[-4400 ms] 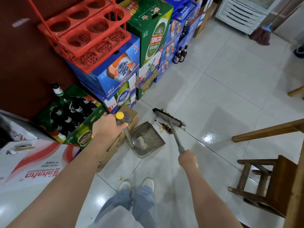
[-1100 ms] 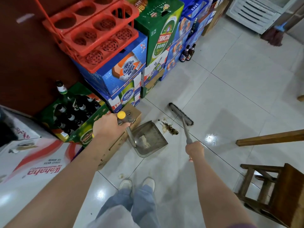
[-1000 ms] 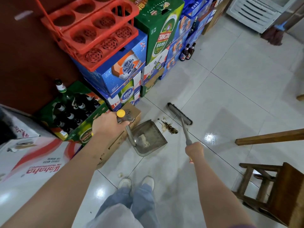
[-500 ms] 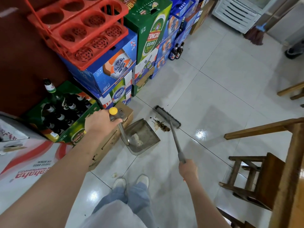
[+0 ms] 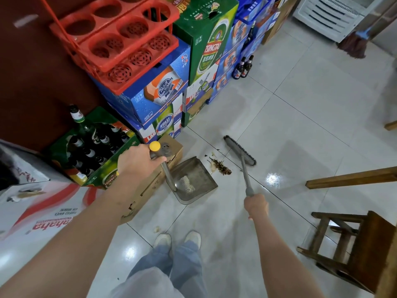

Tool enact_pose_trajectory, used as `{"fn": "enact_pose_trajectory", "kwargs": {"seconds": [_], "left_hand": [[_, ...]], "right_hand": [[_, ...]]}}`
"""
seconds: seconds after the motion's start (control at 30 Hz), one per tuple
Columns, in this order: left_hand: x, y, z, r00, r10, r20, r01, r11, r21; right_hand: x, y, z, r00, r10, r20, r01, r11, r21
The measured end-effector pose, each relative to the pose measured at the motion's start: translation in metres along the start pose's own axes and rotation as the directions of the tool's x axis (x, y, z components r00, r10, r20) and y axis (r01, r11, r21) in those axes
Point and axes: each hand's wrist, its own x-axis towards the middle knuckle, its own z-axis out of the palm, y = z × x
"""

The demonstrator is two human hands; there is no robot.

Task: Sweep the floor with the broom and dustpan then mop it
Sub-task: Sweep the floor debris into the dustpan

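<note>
My left hand [image 5: 137, 161] grips the yellow-capped handle of a grey metal dustpan [image 5: 194, 182] that rests on the white tiled floor, with pale scraps inside. My right hand [image 5: 256, 206] grips the grey handle of a broom [image 5: 239, 149], whose dark bristle head lies on the floor just right of a small pile of brown debris [image 5: 221, 167]. The pile sits between the dustpan's open edge and the broom head. A mop [image 5: 353, 45] with a brown head leans at the far right.
Stacked beer cartons [image 5: 163, 97] and red crates [image 5: 116, 39] line the wall at left, with a brown cardboard box [image 5: 154, 181] beside the dustpan. A wooden stool [image 5: 352, 248] and a wooden rail [image 5: 352, 177] stand at right. Two bottles [image 5: 243, 67] stand on the floor. My shoes [image 5: 178, 239] are below the dustpan.
The broom head has shifted slightly farther from the debris pile and to the right. The dustpan and my left hand have stayed in place.
</note>
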Motion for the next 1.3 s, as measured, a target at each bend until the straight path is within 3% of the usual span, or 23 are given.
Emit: {"fn": "enact_pose_trajectory", "kwargs": {"seconds": [0.2, 0.43, 0.77, 0.9, 1.3], "left_hand": [[0.002, 0.001, -0.006, 1.000, -0.025, 0.017, 0.025, 0.999, -0.024], [0.002, 0.000, -0.008, 1.000, -0.004, 0.010, 0.004, 1.000, -0.021], [-0.004, -0.001, -0.001, 0.999, 0.030, -0.022, -0.030, 1.000, -0.009], [-0.009, 0.001, 0.001, 0.999, 0.044, -0.024, -0.044, 0.999, -0.019], [-0.018, -0.001, 0.011, 0.999, 0.043, -0.013, -0.043, 0.999, -0.004]], "right_hand": [[0.014, -0.014, -0.009, 0.999, -0.033, 0.031, 0.034, 0.999, -0.038], [0.000, 0.010, -0.001, 0.982, -0.176, 0.075, 0.190, 0.941, -0.281], [-0.050, 0.072, 0.030, 0.993, -0.089, 0.079, 0.101, 0.981, -0.165], [-0.061, 0.075, 0.026, 0.992, -0.121, 0.020, 0.123, 0.982, -0.142], [0.006, 0.000, -0.003, 0.991, -0.130, -0.002, 0.129, 0.987, -0.098]]}}
